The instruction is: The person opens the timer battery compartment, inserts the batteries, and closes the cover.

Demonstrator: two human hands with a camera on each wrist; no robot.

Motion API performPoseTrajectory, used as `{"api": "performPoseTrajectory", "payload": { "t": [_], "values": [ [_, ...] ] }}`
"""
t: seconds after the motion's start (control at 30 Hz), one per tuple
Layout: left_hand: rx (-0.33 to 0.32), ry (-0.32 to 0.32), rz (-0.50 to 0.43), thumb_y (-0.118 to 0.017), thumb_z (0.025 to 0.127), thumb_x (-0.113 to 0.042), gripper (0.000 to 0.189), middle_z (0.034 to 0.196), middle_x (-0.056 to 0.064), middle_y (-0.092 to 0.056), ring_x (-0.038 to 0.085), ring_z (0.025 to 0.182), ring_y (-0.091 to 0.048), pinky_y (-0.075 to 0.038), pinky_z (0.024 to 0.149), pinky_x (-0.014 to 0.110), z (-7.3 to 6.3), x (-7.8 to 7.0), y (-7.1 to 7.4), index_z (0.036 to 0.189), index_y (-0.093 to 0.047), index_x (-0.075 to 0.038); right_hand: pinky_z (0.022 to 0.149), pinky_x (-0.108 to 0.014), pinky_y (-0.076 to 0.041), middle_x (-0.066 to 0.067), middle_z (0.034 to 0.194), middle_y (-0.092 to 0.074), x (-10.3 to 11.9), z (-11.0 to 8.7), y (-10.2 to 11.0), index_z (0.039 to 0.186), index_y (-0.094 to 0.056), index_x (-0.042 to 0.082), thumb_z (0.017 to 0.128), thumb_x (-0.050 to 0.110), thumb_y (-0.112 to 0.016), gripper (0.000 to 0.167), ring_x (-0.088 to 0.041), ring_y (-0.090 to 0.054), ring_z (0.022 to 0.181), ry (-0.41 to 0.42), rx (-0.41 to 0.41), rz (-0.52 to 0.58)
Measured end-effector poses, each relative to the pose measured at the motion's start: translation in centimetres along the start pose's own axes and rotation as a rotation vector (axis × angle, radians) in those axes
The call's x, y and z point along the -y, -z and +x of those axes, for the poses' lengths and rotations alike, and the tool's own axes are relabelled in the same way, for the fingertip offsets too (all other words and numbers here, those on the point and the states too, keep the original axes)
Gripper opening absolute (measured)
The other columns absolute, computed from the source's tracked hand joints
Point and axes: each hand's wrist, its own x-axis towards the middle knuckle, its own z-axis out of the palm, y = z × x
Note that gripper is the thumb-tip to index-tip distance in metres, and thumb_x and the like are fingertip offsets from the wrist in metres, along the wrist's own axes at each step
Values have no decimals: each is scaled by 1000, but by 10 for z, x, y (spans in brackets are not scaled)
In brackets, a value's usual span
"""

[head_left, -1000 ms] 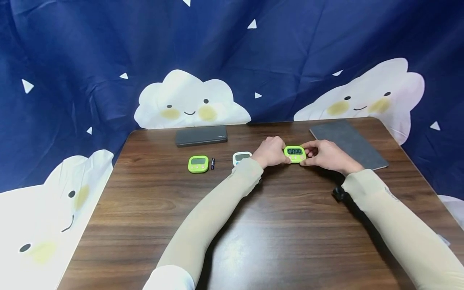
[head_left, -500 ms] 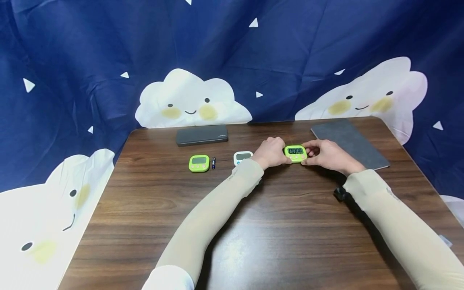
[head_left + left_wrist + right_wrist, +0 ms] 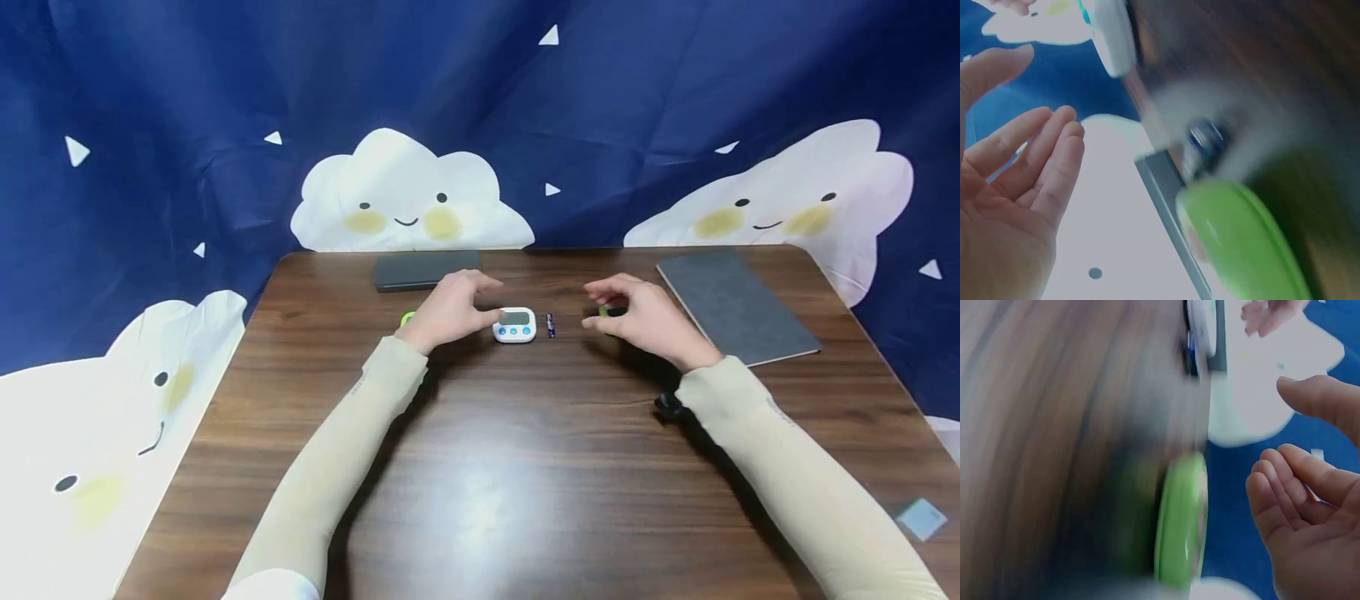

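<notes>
My left hand (image 3: 450,310) hovers with fingers and thumb spread, holding nothing. Its thumb overlaps the left edge of a white timer (image 3: 514,326) with blue buttons in the head view; the left wrist view shows them apart. Mostly hidden behind that hand is one green timer (image 3: 1238,240), with a battery (image 3: 1205,137) close by. My right hand (image 3: 645,321) is also spread and holds nothing. Beside it, largely covered in the head view, lies a second green timer (image 3: 1180,525); a gap separates the two in the right wrist view. Another battery (image 3: 551,325) rests right of the white timer.
A dark grey case (image 3: 420,270) lies at the table's back edge. On the right is a flat grey notebook or board (image 3: 738,304). A small pale blue object (image 3: 922,518) sits by the right sleeve. A cloud-printed blue cloth (image 3: 480,100) hangs behind the table.
Both hands have let go of the right green timer. The left hand has moved left past the white timer, uncovering it and the battery beside it. The right hand has shifted slightly left.
</notes>
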Motion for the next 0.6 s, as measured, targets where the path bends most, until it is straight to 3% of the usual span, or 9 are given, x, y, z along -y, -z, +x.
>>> {"api": "performPoseTrajectory", "payload": {
  "t": [0.07,0.17,0.37,0.6],
  "values": [
    [14,7,-37,-85,98,-31,54,140,13,-79,31,124,-76,-61,109,47,-6,5,2,144,-74,-3,108,-48,-58,-15,136,-76,9,7,-12,145,-72,6,94,26,-92,58,-32,-73,121,4,39,14],
    [35,20,-56,-88,96,-32,58,137,13,-80,29,124,-76,-62,108,46,-10,6,0,143,-74,-3,115,-55,-55,-14,143,-73,19,18,-28,149,-69,7,95,26,-91,61,-34,-69,129,-10,110,40],
    [63,45,9,-91,91,-30,52,124,10,-83,24,115,-77,-63,105,42,-12,8,-10,135,-79,-5,123,-57,-49,-15,154,-66,26,34,-51,153,-65,7,94,23,-92,67,-35,-62,141,-10,207,69],
    [122,70,26,-91,94,-29,48,120,7,-84,20,106,-76,-63,97,38,-12,6,-14,135,-79,-6,122,-55,-49,-14,152,-66,29,43,-63,152,-66,7,90,24,-95,71,-33,-63,140,-17,237,32]
  ]
}}
